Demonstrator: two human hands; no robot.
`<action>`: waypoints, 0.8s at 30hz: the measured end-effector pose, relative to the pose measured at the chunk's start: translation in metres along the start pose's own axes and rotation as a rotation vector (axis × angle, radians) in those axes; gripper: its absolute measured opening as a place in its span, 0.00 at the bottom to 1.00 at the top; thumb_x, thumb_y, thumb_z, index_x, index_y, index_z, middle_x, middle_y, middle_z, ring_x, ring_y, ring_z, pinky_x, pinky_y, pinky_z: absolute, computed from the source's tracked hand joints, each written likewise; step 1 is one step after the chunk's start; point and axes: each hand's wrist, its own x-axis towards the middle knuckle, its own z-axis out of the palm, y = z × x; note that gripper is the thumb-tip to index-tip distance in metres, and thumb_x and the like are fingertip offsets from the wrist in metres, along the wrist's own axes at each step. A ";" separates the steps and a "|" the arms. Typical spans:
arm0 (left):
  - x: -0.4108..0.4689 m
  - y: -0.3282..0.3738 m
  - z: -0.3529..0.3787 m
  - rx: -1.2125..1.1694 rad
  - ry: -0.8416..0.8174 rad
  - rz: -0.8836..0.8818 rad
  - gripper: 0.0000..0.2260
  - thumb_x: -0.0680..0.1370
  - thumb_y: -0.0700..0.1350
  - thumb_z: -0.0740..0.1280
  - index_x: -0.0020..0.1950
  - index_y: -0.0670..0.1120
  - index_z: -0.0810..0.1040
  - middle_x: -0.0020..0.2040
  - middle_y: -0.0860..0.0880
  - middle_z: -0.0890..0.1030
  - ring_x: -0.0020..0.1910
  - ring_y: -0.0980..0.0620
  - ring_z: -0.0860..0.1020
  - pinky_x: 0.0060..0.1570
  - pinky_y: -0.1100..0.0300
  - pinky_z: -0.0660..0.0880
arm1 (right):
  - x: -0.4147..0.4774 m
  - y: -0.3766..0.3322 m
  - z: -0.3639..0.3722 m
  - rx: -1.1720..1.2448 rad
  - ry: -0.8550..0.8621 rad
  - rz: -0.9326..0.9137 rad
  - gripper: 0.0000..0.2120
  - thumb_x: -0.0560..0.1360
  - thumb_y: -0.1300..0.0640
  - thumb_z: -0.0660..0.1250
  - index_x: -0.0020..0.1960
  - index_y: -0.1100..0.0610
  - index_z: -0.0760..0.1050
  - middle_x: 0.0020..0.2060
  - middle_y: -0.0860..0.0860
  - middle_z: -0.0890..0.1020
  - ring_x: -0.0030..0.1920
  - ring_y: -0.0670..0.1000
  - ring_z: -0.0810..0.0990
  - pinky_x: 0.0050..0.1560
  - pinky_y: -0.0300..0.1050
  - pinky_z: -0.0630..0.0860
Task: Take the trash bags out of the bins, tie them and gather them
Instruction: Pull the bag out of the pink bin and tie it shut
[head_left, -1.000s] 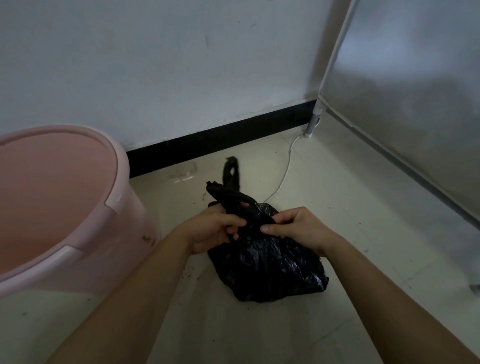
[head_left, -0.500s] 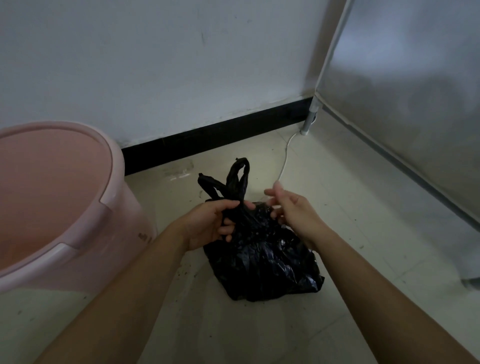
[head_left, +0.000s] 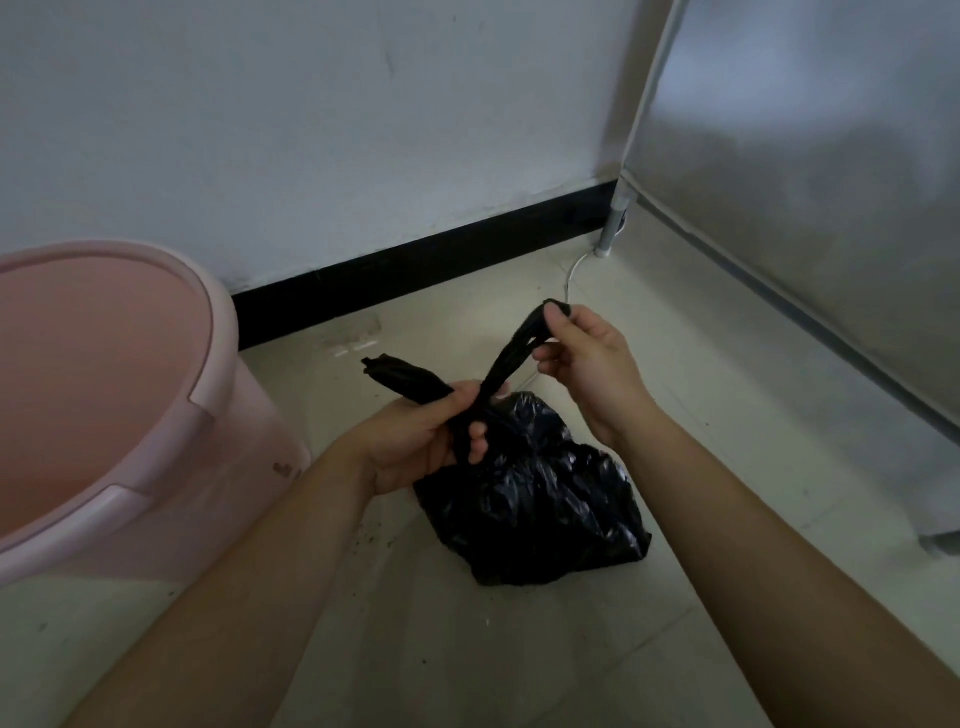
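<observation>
Black trash bag (head_left: 535, 499) on the floor (head_left: 519, 665), one handle pinched by the left hand (head_left: 423, 441), the other by the right hand (head_left: 587, 364).

light: dim, flat | glare: sheen on black bag (head_left: 535, 499) | edges: wide-angle bowing | focus: soft throughout

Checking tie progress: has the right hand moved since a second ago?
Yes. The right hand has lifted off the black trash bag, drawing one handle up and away toward the white cable and black baseboard.

Bag (head_left: 535, 499) right of bin (head_left: 218, 364)
</observation>
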 end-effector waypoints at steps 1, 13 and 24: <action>-0.001 0.001 -0.001 -0.066 0.005 0.026 0.19 0.84 0.49 0.58 0.70 0.42 0.74 0.39 0.45 0.80 0.40 0.49 0.82 0.43 0.58 0.80 | 0.000 0.000 -0.003 0.037 0.019 -0.005 0.08 0.82 0.55 0.62 0.48 0.56 0.77 0.45 0.53 0.83 0.38 0.46 0.78 0.41 0.41 0.75; 0.011 0.003 0.001 -0.366 0.209 0.133 0.19 0.84 0.52 0.57 0.35 0.46 0.66 0.61 0.31 0.79 0.59 0.39 0.81 0.54 0.53 0.82 | -0.014 0.012 -0.012 0.507 0.010 0.339 0.08 0.76 0.55 0.55 0.38 0.54 0.63 0.27 0.50 0.66 0.29 0.49 0.70 0.26 0.37 0.68; -0.005 0.002 -0.011 0.082 0.213 0.246 0.23 0.72 0.24 0.67 0.32 0.48 0.59 0.41 0.42 0.82 0.46 0.44 0.82 0.49 0.57 0.81 | -0.005 0.019 -0.040 -0.361 0.062 0.259 0.06 0.75 0.57 0.70 0.50 0.54 0.74 0.36 0.52 0.78 0.34 0.50 0.81 0.35 0.44 0.75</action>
